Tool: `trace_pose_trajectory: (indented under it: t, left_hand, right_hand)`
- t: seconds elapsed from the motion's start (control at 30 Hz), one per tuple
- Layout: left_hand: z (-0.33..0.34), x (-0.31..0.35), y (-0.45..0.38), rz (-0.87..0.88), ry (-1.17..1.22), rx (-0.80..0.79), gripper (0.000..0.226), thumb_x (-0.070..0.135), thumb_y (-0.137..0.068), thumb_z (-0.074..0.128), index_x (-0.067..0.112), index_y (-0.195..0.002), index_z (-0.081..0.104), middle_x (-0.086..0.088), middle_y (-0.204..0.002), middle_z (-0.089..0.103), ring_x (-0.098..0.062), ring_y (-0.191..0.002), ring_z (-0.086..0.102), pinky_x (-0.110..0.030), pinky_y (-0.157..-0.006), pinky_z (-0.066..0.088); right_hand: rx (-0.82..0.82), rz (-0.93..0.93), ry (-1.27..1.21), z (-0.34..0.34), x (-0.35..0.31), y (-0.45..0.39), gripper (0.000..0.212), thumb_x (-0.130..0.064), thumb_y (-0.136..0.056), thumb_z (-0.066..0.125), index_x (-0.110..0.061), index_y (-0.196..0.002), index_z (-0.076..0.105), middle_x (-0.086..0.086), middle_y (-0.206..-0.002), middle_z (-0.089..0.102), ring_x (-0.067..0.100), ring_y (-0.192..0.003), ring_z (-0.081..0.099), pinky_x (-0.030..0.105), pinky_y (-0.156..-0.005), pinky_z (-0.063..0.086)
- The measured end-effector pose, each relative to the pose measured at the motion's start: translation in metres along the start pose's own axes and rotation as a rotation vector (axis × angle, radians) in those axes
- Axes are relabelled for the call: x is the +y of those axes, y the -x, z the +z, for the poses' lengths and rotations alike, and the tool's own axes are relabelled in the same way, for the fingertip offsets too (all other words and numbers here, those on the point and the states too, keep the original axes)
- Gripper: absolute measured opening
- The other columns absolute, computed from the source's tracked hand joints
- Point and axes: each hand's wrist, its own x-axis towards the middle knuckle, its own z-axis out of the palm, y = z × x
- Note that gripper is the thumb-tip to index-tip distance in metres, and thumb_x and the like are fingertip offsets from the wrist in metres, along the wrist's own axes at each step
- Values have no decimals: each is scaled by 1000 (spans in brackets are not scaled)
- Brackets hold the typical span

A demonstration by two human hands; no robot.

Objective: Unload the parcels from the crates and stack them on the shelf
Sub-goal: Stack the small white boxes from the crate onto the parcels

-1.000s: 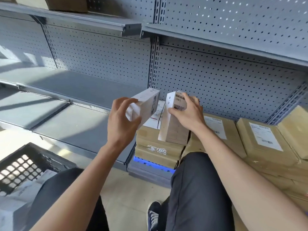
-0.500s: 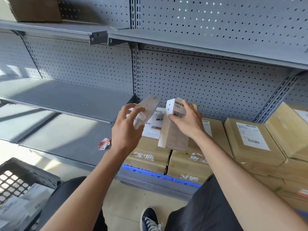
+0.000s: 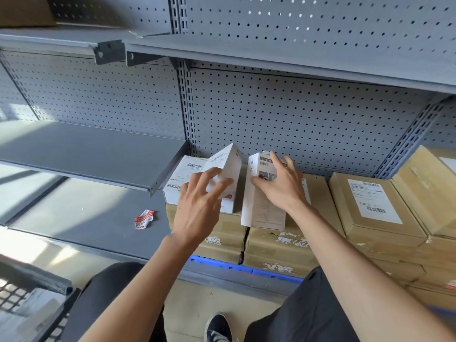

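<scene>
While left hand (image 3: 199, 206) grips tilted white box (image 3: 225, 172) and right hand (image 3: 281, 187) holds upright white box (image 3: 261, 201) atop brown parcels (image 3: 278, 240); lower tilted box flat beside upright one; keep edges flush against shelf (image 3: 98, 218) stack.

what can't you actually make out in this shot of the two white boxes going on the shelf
Head view only:
- Left hand covers the lower part of the left white box; whether the box rests on the flat white parcel is hidden.
- Right white box: print too small to read.
- Black crate: cut off by the bottom-left edge, contents blurred.
- Red scrap on the shelf: too small to identify.
</scene>
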Motion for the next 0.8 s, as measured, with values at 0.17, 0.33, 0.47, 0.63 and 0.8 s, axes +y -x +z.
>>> trace_pose_trajectory:
  t: [0.17, 0.33, 0.47, 0.63, 0.8]
  left_hand:
    - [16, 4, 6, 82, -46, -46, 85, -5, -70, 75, 32, -141, 49, -3, -133, 55, -31, -109, 54, -45, -78, 44]
    - [27, 8, 6, 54, -22, -45, 87, -5, -67, 77, 17, -145, 48, -6, -131, 57, -29, -109, 49, -45, -82, 43]
    - [34, 8, 5, 57, 8, -95, 83, -3, -68, 78, 20, -143, 50, -5, -140, 55, -32, -119, 51, -46, -89, 43]
    - [37, 14, -4, 101, 30, -159, 88, 2, -66, 84, 24, -143, 49, 1, -141, 55, -30, -116, 55, -49, -85, 45]
    - [44, 34, -14, 153, 22, -197, 88, -4, -62, 79, 22, -142, 52, 1, -140, 56, -29, -114, 55, -47, -84, 46]
  right_hand:
    - [4, 63, 54, -1, 7, -8, 95, -59, -79, 68, -39, -158, 18, -7, -164, 12, 29, -148, 22, 48, -109, 36]
    - [-8, 96, 28, 0, 14, -12, 100, -64, -71, 63, -41, -157, 18, -8, -164, 10, 32, -147, 23, 54, -112, 36]
    - [-7, 102, 21, -4, 21, -10, 98, -63, -72, 64, -41, -157, 20, -10, -164, 11, 34, -148, 18, 57, -112, 34]
    - [36, 99, 30, -20, 30, -6, 92, -57, -78, 68, -41, -156, 22, -9, -163, 15, 33, -146, 21, 48, -106, 37]
    - [78, 100, 49, -40, 40, -2, 89, -55, -79, 68, -41, -156, 23, -9, -161, 19, 28, -139, 33, 35, -90, 36]
